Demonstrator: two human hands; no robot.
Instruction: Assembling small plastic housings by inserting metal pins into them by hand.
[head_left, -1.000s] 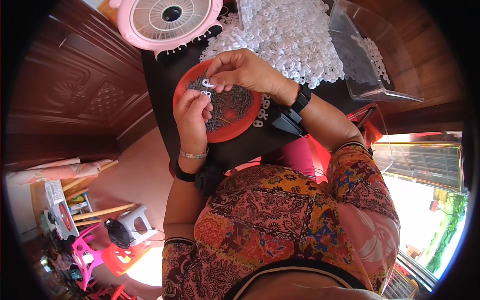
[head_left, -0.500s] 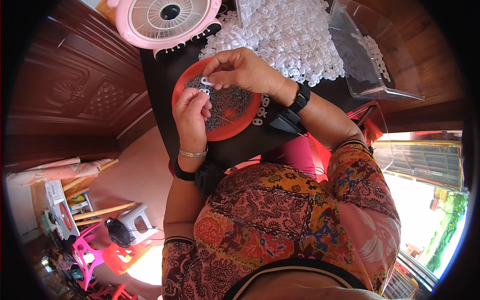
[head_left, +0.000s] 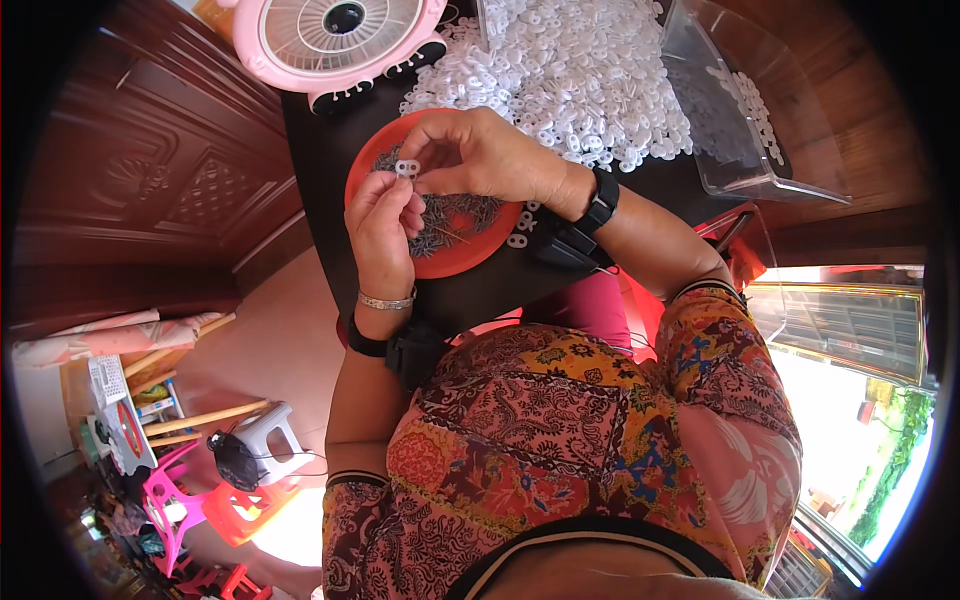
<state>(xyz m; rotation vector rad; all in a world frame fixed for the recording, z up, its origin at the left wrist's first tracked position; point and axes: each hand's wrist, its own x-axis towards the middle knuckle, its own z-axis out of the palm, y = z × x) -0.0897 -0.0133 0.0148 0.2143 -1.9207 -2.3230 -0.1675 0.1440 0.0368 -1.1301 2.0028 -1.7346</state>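
Over a red-orange bowl (head_left: 500, 232) of grey screws (head_left: 440, 222), my two hands meet at a small white plastic piece with two holes (head_left: 407, 168). My left hand (head_left: 384, 225) pinches it from below. The fingers of my right hand (head_left: 485, 160) are bent in at its right side, thumb and forefinger close to the piece. Whether a screw sits in the piece is too small to tell. Beyond the bowl lies a big heap of similar white plastic pieces (head_left: 590, 80).
A pink fan (head_left: 345, 40) stands at the far left of the dark table (head_left: 318, 190). On the right lies a clear plastic bin (head_left: 715, 150) with some white pieces. A few white pieces (head_left: 518, 240) rest beside the bowl, near my right wrist. Plastic stools (head_left: 270, 445) stand on the floor at left.
The white piece in my right fingers has come down to my left fingertips, where a white piece was held. My right hand has lowered slightly toward the left one.
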